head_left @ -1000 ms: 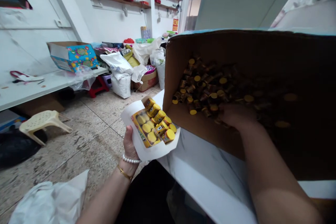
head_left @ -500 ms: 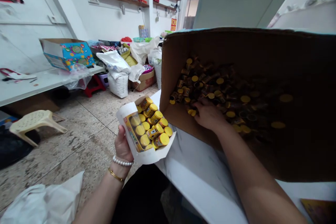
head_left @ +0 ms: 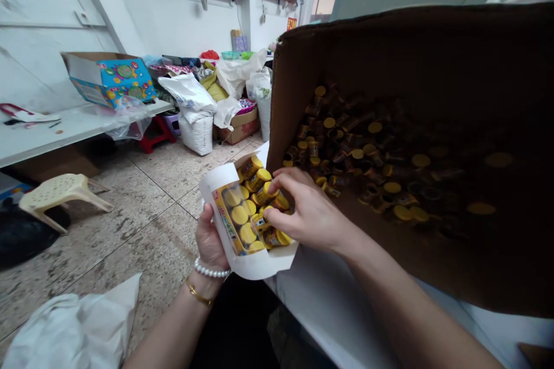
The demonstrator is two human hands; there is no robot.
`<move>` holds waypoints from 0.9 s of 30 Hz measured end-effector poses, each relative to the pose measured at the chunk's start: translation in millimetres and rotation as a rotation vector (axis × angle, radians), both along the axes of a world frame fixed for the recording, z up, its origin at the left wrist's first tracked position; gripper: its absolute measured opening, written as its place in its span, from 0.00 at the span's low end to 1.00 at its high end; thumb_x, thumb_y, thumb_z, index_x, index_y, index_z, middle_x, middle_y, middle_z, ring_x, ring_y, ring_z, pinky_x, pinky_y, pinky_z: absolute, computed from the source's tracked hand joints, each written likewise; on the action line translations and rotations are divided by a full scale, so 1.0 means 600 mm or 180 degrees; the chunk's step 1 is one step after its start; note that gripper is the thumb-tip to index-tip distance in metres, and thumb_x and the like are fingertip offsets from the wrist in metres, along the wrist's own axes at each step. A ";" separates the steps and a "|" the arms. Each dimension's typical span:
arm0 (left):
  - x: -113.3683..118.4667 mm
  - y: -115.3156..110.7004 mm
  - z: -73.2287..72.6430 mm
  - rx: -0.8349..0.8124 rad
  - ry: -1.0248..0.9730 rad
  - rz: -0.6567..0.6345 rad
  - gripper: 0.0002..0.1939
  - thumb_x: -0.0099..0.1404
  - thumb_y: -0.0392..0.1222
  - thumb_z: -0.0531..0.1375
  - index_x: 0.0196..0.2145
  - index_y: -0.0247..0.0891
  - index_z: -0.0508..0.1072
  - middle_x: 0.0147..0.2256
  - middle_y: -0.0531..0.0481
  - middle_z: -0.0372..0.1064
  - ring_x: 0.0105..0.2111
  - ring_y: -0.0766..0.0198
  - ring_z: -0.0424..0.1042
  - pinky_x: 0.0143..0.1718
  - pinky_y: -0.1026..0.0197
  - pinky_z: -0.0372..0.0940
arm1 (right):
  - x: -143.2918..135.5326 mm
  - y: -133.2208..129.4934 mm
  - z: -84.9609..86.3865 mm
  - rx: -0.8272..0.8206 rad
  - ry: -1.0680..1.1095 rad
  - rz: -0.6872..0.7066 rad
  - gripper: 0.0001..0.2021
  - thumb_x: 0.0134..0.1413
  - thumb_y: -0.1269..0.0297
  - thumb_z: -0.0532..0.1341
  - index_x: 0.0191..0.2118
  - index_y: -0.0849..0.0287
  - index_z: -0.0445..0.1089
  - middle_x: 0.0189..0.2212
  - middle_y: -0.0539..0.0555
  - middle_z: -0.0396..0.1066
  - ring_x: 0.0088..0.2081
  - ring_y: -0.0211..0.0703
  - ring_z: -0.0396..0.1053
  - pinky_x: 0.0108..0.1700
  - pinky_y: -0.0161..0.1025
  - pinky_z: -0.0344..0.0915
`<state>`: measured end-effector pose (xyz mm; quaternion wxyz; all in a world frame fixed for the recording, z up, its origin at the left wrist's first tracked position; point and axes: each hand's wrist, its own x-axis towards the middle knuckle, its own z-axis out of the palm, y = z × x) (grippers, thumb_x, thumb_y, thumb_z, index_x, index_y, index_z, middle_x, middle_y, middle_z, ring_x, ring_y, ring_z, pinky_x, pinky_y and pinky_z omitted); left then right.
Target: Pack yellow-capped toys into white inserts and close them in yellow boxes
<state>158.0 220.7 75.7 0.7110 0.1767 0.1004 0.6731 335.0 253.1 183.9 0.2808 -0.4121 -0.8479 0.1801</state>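
My left hand (head_left: 213, 240) is closed round the lower left side of a small open carton (head_left: 259, 265) with white flaps and a clear window. Inside it stand several small jars (head_left: 239, 215) with yellow lids and printed yellow labels. Over the carton's open side is my right hand (head_left: 309, 210), thumb and forefinger bent round a yellow-lidded jar (head_left: 269, 195) among the others. The fingers partly hide that jar. To the right, a large cardboard box (head_left: 289, 98) lies with its opening towards me, many more of the jars (head_left: 329, 123) heaped in its dark inside.
The large box rests on a white marbled table (head_left: 311, 294). At left are a long white table (head_left: 26, 141) with a blue printed box (head_left: 116, 78), a cream plastic stool (head_left: 64, 196) and a red stool (head_left: 158, 135). White sacks (head_left: 194, 127) stand behind.
My right hand has come out of the large box and moved left to the jars in the small carton. My left hand still holds the carton. The view has shifted slightly.
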 end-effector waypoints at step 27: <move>-0.001 -0.010 -0.015 0.0211 0.0178 0.0203 0.26 0.61 0.58 0.63 0.53 0.44 0.74 0.52 0.46 0.76 0.60 0.43 0.66 0.62 0.40 0.60 | 0.127 0.129 -0.072 -0.0316 -0.2028 -0.1526 0.23 0.51 0.69 0.59 0.54 0.66 0.71 0.39 0.70 0.78 0.40 0.64 0.76 0.34 0.49 0.67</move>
